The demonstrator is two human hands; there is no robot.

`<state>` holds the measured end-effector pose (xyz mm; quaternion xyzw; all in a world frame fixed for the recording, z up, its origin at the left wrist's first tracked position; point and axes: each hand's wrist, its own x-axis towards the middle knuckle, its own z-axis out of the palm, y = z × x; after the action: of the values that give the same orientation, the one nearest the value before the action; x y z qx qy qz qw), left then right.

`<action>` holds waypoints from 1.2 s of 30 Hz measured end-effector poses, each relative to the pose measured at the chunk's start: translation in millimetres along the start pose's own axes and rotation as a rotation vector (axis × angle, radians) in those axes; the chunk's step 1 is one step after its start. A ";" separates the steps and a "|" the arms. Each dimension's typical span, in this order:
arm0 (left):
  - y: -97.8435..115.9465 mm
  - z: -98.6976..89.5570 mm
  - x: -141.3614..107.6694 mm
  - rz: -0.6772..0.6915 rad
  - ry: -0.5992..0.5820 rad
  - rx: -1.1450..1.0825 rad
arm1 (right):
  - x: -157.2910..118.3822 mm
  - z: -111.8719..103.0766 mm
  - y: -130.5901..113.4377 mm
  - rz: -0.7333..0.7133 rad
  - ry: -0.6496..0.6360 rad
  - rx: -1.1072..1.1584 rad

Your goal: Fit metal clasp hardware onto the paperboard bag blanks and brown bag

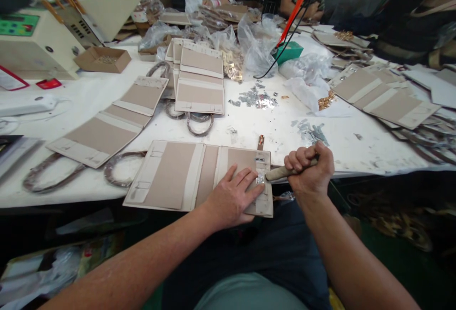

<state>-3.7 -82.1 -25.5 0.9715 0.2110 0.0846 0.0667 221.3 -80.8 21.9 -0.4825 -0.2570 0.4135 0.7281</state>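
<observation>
A beige folding bag panel lies open at the table's front edge, slightly overhanging it. My left hand rests flat on its right part, fingers spread, with fingertips beside a small shiny metal plate. My right hand is closed around a tool with a thick greyish-beige handle. The tool points left, and its end meets the panel near the plate; the exact tip is too small to make out. A strap with a metal fitting sticks out beyond the panel's far edge.
More folded panels with looped handles lie to the left and behind; a stack is at right. Loose metal pieces and plastic bags cover the middle. A beige machine stands left. Other people sit across the table.
</observation>
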 end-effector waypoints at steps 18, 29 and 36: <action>-1.5 -0.4 -3.7 -0.018 0.046 -0.044 | -15.4 48.4 -3.1 -0.163 -0.407 -0.198; -6.9 6.8 -6.6 0.010 0.114 -0.109 | -24.8 77.4 -7.7 -0.160 -0.666 -0.605; -8.2 9.5 -8.0 0.042 0.112 -0.071 | -22.4 58.4 -15.0 -0.251 -0.560 -0.362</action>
<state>-12.4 -79.0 -37.2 0.9665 0.1910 0.1475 0.0874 169.7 -74.1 59.7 -0.4364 -0.5730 0.3847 0.5773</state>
